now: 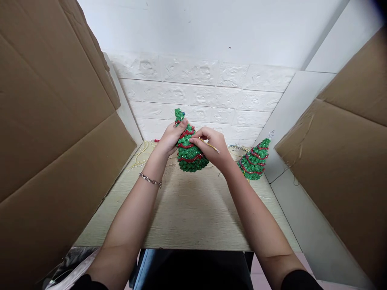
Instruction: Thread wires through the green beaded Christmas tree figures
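A green beaded tree [193, 155] with red bead garlands is held up over the table, its top tilted a little to the left. My left hand [172, 139] is wrapped round its upper left side, thumb across the front near the tip. On the right side of the tree, my right hand [211, 147] pinches a thin yellow cord [213, 147] with a pale end pointing right. Its fingertips meet the beads at mid-height, and the cord's other end is hidden there.
A second beaded tree [254, 161] with a clear top stands at the table's right. Loose yellow wires [142, 155] lie at the back left. Cardboard panels [60, 121] flank both sides, and a white brick-pattern wall [193, 96] rises behind the table [193, 217].
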A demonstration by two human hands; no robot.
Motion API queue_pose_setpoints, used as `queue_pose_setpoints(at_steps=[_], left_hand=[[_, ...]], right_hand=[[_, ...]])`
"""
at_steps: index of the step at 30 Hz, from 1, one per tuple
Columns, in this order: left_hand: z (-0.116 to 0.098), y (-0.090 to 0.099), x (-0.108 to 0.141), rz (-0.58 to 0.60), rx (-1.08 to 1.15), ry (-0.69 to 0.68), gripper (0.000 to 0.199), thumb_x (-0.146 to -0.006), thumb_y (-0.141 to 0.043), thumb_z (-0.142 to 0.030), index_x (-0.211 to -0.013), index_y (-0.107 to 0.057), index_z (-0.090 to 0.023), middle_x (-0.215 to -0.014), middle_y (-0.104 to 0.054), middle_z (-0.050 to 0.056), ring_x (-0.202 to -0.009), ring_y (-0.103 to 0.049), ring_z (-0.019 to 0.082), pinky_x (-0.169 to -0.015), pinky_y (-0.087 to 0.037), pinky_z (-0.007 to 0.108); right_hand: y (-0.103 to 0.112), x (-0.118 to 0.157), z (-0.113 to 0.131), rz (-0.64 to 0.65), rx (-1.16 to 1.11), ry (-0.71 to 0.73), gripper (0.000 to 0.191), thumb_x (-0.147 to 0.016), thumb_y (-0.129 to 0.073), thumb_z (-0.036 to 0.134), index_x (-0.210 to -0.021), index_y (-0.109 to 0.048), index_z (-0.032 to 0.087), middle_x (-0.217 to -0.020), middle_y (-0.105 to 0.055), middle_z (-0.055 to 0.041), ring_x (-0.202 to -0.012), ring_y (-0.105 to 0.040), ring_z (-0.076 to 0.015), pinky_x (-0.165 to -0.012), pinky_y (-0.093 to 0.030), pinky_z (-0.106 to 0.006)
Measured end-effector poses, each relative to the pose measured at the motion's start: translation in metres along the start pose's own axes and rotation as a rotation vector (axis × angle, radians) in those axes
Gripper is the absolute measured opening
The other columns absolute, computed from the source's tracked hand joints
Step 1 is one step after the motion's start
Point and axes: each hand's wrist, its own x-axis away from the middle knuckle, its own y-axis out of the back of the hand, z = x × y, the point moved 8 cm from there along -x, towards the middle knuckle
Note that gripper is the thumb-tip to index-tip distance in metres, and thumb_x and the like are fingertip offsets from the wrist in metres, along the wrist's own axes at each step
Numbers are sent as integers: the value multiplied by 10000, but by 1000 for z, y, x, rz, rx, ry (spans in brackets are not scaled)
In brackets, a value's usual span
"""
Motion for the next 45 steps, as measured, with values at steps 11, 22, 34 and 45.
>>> queue_pose_setpoints(at_steps=[11,22,34,45], left_hand=[[-2,4,1,-32,-13,-11,547,-541,-650,-641,-741,-540,-144,-653,-573,18,-579,-542,101,-549,-444,222],[-4,3,1,-30,-11,-21,518,-548,-662,-620,-728,-513,-158,-630,-564,-1,-570,-535,94,-540,-437,209],[-2,-3,1,26,-8,-20,514,-560,-659,-616,-727,-532,-147,-634,-557,5,-568,-532,91,-565,-440,223],[-3,2,1,-17,-4,-18,530,-548,-658,-627,-737,-535,-148,-655,-579,19,-583,-541,103,-577,-447,231]], right_hand=[[5,2,2,-86,-99,-6,138,-780,-575,314,-732,-570,185,-709,-580,21,-637,-500,-85,-626,-398,-239],[8,-1,-1,-142,-239,-44,154,-740,-590,295,-835,-516,200,-739,-560,26,-623,-494,-78,-597,-411,-233],[-2,-1,5,-49,18,-27,64,-760,-574,249,-742,-588,189,-717,-586,12,-626,-491,-96,-625,-403,-252],[3,0,-7,-107,-143,-160,104,-741,-600,287,-718,-600,186,-697,-608,9,-621,-519,-98,-620,-424,-259]])
